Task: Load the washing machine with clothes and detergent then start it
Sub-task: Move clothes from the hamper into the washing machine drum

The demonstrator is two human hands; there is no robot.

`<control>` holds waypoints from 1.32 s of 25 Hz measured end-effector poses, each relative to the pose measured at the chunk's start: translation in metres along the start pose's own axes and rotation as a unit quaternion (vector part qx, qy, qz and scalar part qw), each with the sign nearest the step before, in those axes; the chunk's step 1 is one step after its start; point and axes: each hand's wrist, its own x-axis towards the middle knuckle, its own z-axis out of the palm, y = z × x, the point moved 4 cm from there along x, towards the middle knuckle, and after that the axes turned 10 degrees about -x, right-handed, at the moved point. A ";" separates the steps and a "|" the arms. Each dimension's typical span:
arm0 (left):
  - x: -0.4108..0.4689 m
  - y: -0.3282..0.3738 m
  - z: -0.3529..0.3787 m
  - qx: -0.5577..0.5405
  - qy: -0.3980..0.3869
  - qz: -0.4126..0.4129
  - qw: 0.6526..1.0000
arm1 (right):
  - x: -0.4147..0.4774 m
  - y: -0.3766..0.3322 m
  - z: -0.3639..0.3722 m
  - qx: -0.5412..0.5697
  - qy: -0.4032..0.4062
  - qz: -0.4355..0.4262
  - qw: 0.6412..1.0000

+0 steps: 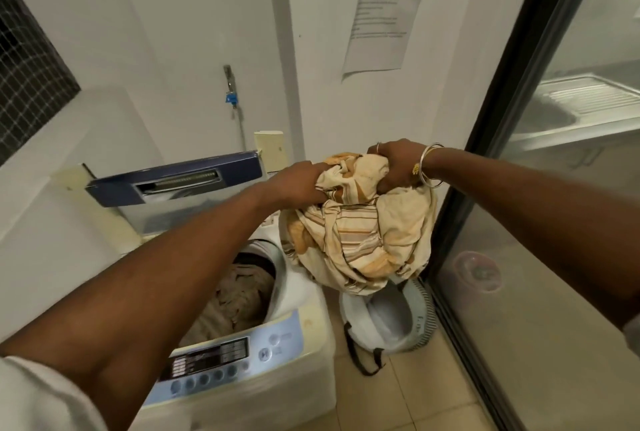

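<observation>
A top-loading white washing machine point(304, 337) stands below me with its blue-framed lid point(173, 181) raised. Brownish clothes point(239, 299) lie in the drum. My left hand point(298, 181) and my right hand point(398, 164) both grip the top of a bundled cream cloth with orange patches and brown stripes point(360, 233). The bundle hangs in the air to the right of the drum opening, above a white laundry bag point(388, 323) on the floor. The control panel point(221, 361) with round buttons faces me at the front.
A glass sliding door with a black frame point(512, 119) closes off the right side. A tap with a blue fitting point(230, 91) and hose sits on the back wall, with a paper notice point(384, 5) beside it. A ledge and a mesh window point(27, 67) are on the left.
</observation>
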 end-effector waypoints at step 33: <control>-0.214 -0.275 -0.039 -0.101 0.085 -0.194 0.972 | 0.142 -0.299 0.052 0.042 -0.026 -0.143 0.989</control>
